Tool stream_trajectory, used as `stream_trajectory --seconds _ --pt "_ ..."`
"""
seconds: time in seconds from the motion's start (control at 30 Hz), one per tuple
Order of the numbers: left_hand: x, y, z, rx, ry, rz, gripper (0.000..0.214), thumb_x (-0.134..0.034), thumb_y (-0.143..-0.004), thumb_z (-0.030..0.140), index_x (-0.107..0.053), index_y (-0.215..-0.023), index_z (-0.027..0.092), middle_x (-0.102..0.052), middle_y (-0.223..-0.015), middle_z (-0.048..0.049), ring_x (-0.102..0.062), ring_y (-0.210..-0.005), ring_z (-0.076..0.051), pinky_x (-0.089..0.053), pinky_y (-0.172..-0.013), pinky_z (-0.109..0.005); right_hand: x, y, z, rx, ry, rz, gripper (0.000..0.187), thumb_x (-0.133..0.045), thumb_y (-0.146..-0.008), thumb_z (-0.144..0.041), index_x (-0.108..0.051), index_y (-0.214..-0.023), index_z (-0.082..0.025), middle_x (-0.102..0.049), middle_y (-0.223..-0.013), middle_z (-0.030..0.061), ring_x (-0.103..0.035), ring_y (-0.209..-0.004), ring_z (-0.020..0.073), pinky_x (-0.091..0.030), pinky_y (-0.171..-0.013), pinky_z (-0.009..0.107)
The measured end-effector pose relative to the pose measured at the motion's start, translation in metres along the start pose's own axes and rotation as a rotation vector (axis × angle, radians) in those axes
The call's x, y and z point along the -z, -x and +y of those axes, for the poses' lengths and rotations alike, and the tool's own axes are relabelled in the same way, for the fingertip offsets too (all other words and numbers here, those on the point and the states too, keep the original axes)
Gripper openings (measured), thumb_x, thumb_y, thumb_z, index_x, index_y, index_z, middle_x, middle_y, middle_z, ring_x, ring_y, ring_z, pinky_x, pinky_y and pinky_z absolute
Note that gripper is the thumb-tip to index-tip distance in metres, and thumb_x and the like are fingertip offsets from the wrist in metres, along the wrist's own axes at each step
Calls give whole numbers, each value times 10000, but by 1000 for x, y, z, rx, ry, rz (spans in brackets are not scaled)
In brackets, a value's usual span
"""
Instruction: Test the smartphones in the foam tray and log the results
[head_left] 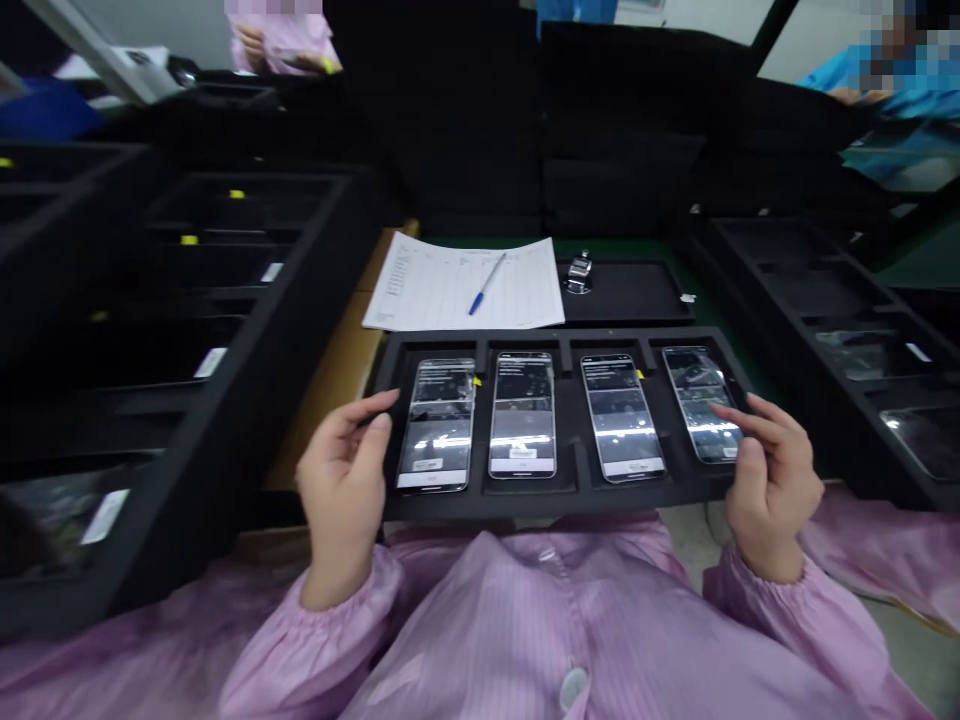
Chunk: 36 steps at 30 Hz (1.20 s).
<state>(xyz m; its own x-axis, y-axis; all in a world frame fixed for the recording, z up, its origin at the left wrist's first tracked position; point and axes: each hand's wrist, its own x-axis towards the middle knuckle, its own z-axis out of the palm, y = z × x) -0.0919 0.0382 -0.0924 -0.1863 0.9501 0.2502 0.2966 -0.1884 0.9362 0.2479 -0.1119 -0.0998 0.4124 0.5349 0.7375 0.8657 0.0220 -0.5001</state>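
**A:** What does the head camera show around the hands?

**B:** A black foam tray (570,505) sits right in front of the person's pink smock (570,620), with four phones (523,415) lying upright in its four slots.

**A:** And the hands?

**B:** The left hand (341,480) is at the tray's left end, its fingers (379,410) curled against the edge, just beside the first phone (436,425). The right hand (772,480) is at the right end, its fingers (739,415) lapping over the rim and touching the lower corner of the fourth phone (701,405). Both are partly open and hold only the tray between them.

**A:** What lies past the tray?

**B:** Just beyond it, a printed sheet (461,285) rests on the tabletop (330,400), with a blue pen (486,285) lying on top. Beside the sheet is a shallow black tray (622,290) with a small metal part (578,272) on it.

**A:** Anything to the sides?

**B:** Left of the tray stands a stack of foam trays (202,300), and to its right another (825,330) with phones in its lower slots. Far beyond it, a co-worker's pink sleeve (281,45) and another's blue sleeve (847,90) show at the top edge.
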Motion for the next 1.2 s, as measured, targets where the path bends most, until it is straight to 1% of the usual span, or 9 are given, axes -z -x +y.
stream_trajectory --seconds 0.1,0.27,0.33,0.43,0.5,0.6,0.67,0.87,1.2 --pt "1 1 -2 -32 17 -9 198 -619 -919 353 -729 -1024 224 -754 -1096 -33 -689 -1018 -198 -521 -925 -325 -13 -8 -15 32 -19 -90 264 -488 -986 -215 -687 -1156 -179 -724 -1116 109 -562 -1292 307 -453 -1076 523" --pt "4 2 -1 -96 2 -12 318 -523 -986 382 -643 -754 201 -758 -1112 -52 -681 -1084 -209 -484 -1014 -371 -25 -9 -20 113 13 -262 268 -437 -1000 -248 -683 -1052 -156 -705 -1180 152 -463 -1389 340 -370 -1144 585" --pt "4 3 0 -104 -11 -33 411 -495 -999 402 -565 -649 199 -757 -1121 -58 -676 -1093 -218 -483 -1011 -381 -26 -7 -16 96 47 -300 286 -435 -1003 -283 -685 -1035 -146 -695 -1200 168 -446 -1400 359 -362 -1141 604" --pt "5 3 0 -114 -19 -50 478 -492 -1003 415 -496 -578 198 -757 -1124 -67 -661 -1128 -231 -488 -991 -377 -25 -4 -14 14 35 -287 293 -447 -1006 -311 -690 -1011 -147 -706 -1168 164 -487 -1365 357 -387 -1122 599" --pt "5 3 0 -103 5 -26 414 -527 -992 409 -566 -638 198 -757 -1119 -63 -670 -1099 -218 -498 -962 -359 -23 -3 -15 -31 0 -244 273 -471 -1005 -309 -695 -984 -154 -720 -1125 153 -521 -1337 339 -403 -1118 575" --pt "3 2 1 -51 66 7 179 -619 -947 375 -694 -920 215 -751 -1116 -45 -685 -1034 -188 -517 -915 -321 -21 -2 -18 -74 -81 -161 228 -510 -996 -286 -697 -966 -159 -731 -1078 136 -565 -1296 314 -426 -1111 539" --pt "2 2 2 -29 74 -12 172 -649 -926 351 -707 -1016 218 -746 -1117 -47 -683 -1048 -185 -519 -924 -311 -21 -2 -19 -92 -120 -134 209 -526 -990 -276 -699 -965 -162 -734 -1070 126 -578 -1281 308 -433 -1105 533" --pt "2 1 2 -23 99 -40 162 -657 -910 344 -715 -964 203 -744 -1111 -62 -675 -1100 -211 -509 -979 -338 -21 -2 -16 -126 -138 -160 207 -533 -989 -281 -704 -948 -172 -739 -1063 104 -587 -1270 296 -438 -1095 527" --pt "3 0 2 54 25 -65 288 -652 -895 421 -717 -1059 193 -732 -1124 -86 -681 -1042 -245 -514 -974 -399 -22 -1 -17 -168 -216 -116 192 -551 -980 -284 -714 -957 -184 -740 -1040 83 -622 -1217 310 -452 -1074 552"
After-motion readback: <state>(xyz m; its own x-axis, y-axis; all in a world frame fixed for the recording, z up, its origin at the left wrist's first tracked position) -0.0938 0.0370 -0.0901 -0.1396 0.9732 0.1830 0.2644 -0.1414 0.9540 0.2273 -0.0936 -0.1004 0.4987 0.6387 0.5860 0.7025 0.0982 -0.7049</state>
